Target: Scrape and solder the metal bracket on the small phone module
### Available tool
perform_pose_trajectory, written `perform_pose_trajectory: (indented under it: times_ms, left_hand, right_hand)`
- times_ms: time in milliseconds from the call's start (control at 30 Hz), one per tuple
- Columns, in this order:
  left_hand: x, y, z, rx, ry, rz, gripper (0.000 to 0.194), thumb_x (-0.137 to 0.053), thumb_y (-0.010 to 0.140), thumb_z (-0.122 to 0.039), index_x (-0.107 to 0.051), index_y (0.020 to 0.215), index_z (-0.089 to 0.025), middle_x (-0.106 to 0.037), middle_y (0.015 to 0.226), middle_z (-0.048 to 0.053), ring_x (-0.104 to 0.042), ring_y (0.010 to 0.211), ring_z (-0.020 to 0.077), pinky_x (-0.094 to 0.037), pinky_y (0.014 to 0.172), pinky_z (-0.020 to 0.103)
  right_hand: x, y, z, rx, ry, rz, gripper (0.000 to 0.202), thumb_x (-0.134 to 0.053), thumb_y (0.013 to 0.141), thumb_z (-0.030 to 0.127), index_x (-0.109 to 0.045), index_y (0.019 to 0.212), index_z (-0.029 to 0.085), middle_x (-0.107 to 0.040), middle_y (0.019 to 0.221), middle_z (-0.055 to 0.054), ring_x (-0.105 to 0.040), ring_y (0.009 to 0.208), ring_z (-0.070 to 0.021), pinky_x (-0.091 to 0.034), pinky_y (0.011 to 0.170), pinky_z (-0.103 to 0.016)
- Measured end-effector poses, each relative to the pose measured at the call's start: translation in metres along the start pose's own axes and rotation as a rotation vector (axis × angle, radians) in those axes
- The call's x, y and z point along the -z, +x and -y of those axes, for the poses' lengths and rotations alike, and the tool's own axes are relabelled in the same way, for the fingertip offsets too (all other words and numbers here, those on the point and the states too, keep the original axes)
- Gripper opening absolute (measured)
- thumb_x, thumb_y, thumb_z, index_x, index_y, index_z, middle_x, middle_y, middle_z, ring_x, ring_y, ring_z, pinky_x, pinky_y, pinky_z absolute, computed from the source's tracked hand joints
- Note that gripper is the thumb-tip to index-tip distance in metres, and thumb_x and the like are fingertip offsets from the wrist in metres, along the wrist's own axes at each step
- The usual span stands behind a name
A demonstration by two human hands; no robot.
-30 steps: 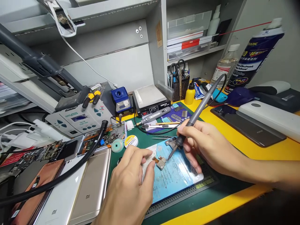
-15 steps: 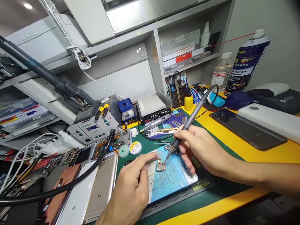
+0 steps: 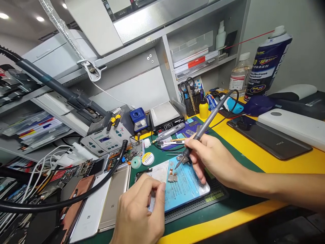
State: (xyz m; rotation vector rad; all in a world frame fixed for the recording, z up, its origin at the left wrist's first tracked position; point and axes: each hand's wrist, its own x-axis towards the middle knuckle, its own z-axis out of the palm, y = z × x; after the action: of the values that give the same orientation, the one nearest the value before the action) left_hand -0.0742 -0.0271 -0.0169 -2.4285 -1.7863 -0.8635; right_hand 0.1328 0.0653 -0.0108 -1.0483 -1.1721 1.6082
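My right hand [image 3: 210, 156] is closed round a grey soldering iron [image 3: 209, 118], its tip pointing down just above a small metal part with a copper flex [image 3: 172, 177]. That part lies on a blue and white pad [image 3: 184, 189] on the mat. At the pad's left edge is my left hand [image 3: 142, 206], its fingers bent and thumb near the index finger; whether anything is between them is hidden. Behind the iron's tip, a dark component [image 3: 183, 158] sits on the pad's far edge, partly covered.
Phones [image 3: 113, 200] lie to the left under a thick black hose [image 3: 76, 203]. A rework station [image 3: 105, 140], solder spool [image 3: 136, 162] and round tin [image 3: 147, 158] stand behind. On the right are a dark phone [image 3: 271, 137] and a spray can [image 3: 270, 64].
My left hand's index finger has pulled back from the part and bent toward the thumb. The iron's tip has shifted slightly left and up. The camera view has tilted a little.
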Motion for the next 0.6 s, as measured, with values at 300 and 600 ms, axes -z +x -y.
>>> perform_pose_trajectory:
  times_ms: [300,600]
  left_hand:
    - [-0.016,0.014,-0.020,0.088,0.254,0.037,0.019,-0.065,0.091,-0.042,-0.062,0.091,-0.024,-0.069,0.084,0.003,-0.072,0.078,0.0245,-0.046,0.060,0.033]
    - [-0.008,0.019,-0.012,0.102,0.171,0.121,0.012,-0.058,0.093,-0.033,-0.066,0.097,-0.024,-0.071,0.090,0.003,-0.071,0.077,0.0212,-0.048,0.061,0.030]
  right_hand:
    - [0.001,-0.002,0.000,0.022,0.001,0.020,0.038,-0.057,0.098,0.042,-0.049,0.066,0.023,-0.056,0.047,0.006,-0.048,0.028,-0.0104,-0.041,0.029,-0.022]
    - [0.001,-0.004,0.000,0.003,-0.006,0.019,0.042,-0.057,0.098,0.042,-0.051,0.062,0.022,-0.054,0.046,0.005,-0.050,0.028,-0.0115,-0.042,0.028,-0.023]
